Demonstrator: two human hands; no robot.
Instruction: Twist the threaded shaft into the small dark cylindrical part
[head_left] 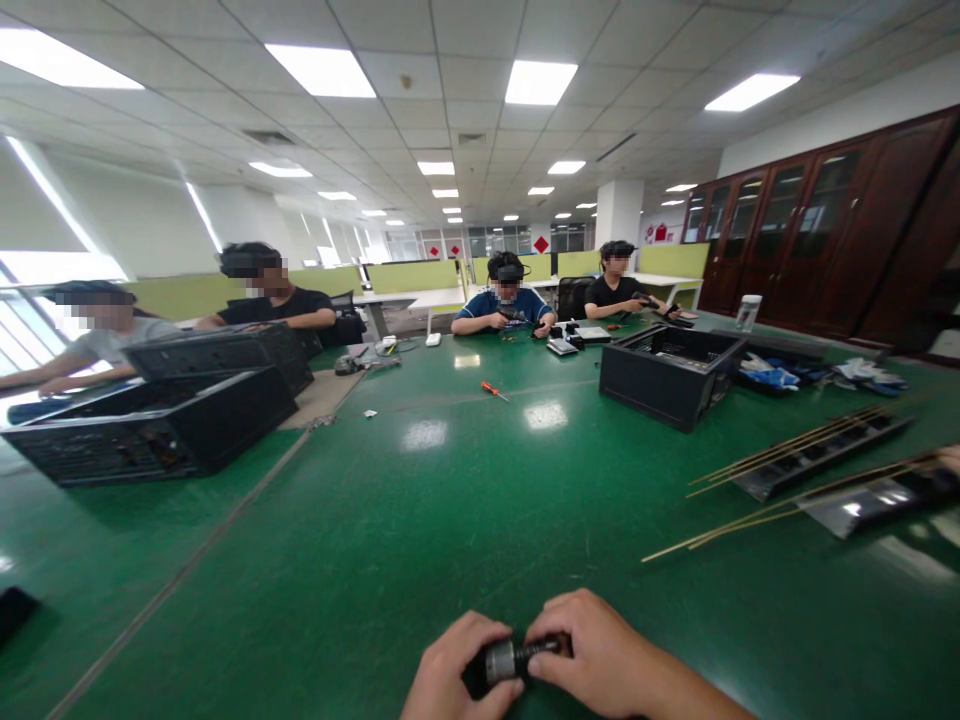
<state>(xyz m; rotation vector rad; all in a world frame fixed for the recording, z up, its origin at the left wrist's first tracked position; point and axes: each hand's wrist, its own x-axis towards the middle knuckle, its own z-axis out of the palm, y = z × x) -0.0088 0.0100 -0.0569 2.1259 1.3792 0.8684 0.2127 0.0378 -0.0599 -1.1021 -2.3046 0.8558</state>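
My left hand (461,670) is closed around a dark cylindrical tool (501,661) with a silver-grey collar, perhaps a drill's chuck end. The thumb and fingers wrap its left part, which they mostly hide. On its narrower, ridged right end, my right hand (589,650) is closed, with thumb and fingertips pinching it; a small brownish part shows between those fingers. Both hands are close together, low over the green tabletop (375,560) at its near edge.
An orange-handled screwdriver (493,390) lies mid-table. Black computer cases stand at right (667,375) and left (150,425). Thin yellowish rods (720,535) lie on black trays at right. A clear bottle (748,312) stands farther back. Several people sit around the table.
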